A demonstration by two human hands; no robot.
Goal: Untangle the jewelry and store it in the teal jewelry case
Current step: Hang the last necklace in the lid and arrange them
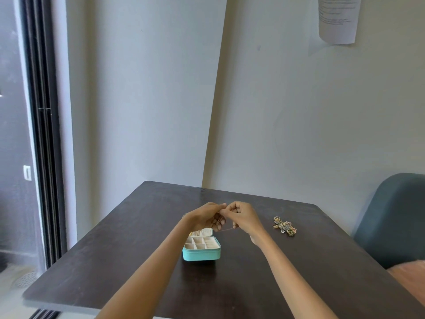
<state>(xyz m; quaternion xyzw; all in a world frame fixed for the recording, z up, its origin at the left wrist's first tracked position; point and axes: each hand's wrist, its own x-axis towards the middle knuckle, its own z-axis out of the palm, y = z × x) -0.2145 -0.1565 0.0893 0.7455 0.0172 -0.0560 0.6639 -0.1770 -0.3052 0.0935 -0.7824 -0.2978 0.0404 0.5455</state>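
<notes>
The teal jewelry case [200,253] lies open on the dark table [115,261], its cream compartments showing. Above and just behind it, my left hand [207,216] and my right hand [243,216] meet fingertip to fingertip, both pinching a thin chain [226,230] that droops in a loop between them. A tangled pile of gold and coloured jewelry [284,226] lies on the table to the right of my right hand, apart from it.
The table stands in a wall corner. A dark teal chair [395,217] is at the right edge. A sliding glass door [43,134] runs down the left. A paper sheet [338,19] hangs on the wall.
</notes>
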